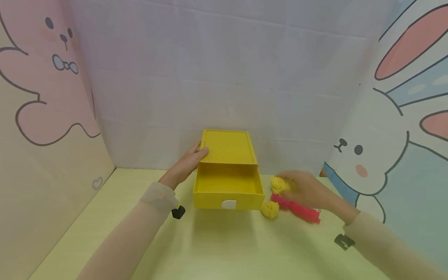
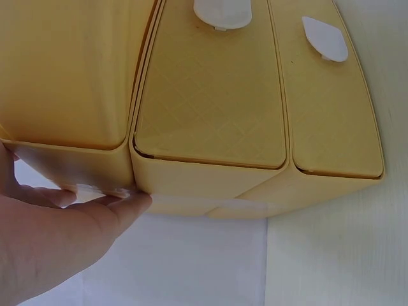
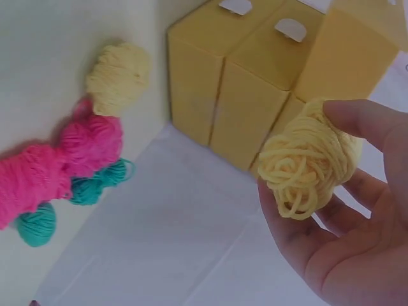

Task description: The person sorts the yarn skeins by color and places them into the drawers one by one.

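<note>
A yellow drawer unit (image 1: 229, 147) stands on a pale tabletop (image 1: 231, 249), close to a white cloth backdrop (image 1: 227, 70). Its top drawer (image 1: 209, 201) is pulled out toward the wearer, showing a flat yellow floor; a white tab (image 1: 229, 204) marks its front. The wrist views show two lower drawers, the middle drawer (image 2: 213, 102) and the bottom drawer (image 2: 331, 105), both pushed in, each with a white tab.

The left hand (image 1: 187, 162) grips the unit's upper left edge, thumb on top and fingers against the side. The right hand (image 1: 306, 190) grasps a yellow yarn ball (image 3: 312, 159) between thumb and fingers, held up to the right of the open drawer.

A second yellow yarn ball (image 1: 270, 209) sits on the tabletop just beside the drawer's front right corner, at the end of a lumpy length of pink yarn (image 1: 304, 213). Two teal yarn bundles (image 3: 99, 182) lie along the pink yarn; in the head view they cannot be made out, and the right hand covers part of that area. Side panels show a pink cartoon animal (image 1: 49, 85) on the left and a white rabbit (image 1: 371, 136) on the right
</note>
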Tool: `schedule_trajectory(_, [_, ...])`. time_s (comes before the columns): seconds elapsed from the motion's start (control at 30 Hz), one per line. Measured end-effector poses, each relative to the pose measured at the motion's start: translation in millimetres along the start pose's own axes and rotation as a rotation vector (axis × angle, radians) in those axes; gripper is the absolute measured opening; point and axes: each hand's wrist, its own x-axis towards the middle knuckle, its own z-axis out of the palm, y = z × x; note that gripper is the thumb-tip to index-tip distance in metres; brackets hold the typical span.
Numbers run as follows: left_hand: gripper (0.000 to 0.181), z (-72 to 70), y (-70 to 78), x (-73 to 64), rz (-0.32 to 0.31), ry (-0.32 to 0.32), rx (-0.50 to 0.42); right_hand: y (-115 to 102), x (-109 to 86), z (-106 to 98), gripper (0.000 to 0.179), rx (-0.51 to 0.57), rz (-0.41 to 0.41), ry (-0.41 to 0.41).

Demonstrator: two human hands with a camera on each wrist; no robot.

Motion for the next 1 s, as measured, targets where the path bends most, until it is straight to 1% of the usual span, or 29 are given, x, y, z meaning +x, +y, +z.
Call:
schedule_trajectory(0.1, [0.081,0.1,-0.7,0.7,0.001,-0.002,-0.002,-14,13.2,-13,0.043,0.000,-0.046,0.019])
schedule_trajectory(0.2, [0.081,0.1,-0.2,0.6,0.004,-0.006,-0.002,-30,26.2,-22,0.046,0.015,-0.095,0.039])
schedule_trajectory(0.37, [0.082,-1.4,-1.6,0.7,0.002,-0.010,0.006,-63,48.4,-24,0.048,0.039,-0.108,0.006])
schedule_trajectory(0.53, [0.081,-3.2,-3.3,1.8,0.012,-0.008,0.002,-90,72.3,-12,0.047,-0.012,-0.188,-0.008])
schedule_trajectory(0.63, [0.079,-3.1,-3.9,2.5,0.029,-0.008,0.003,-101,85.7,-2,0.045,-0.023,-0.215,-0.027])
schedule_trajectory(0.83, [0.075,-2.5,-4.3,1.9,0.052,-0.014,-0.002,-118,104.5,17,0.042,0.040,-0.278,-0.100])
schedule_trajectory(0.9, [0.075,-2.9,-4.3,1.4,0.055,-0.017,-0.002,-122,109.5,22,0.041,0.054,-0.295,-0.110])
schedule_trajectory(1.0, [0.074,-2.6,-3.8,0.5,0.053,-0.020,-0.003,-126,115.7,29,0.039,0.056,-0.322,-0.106])
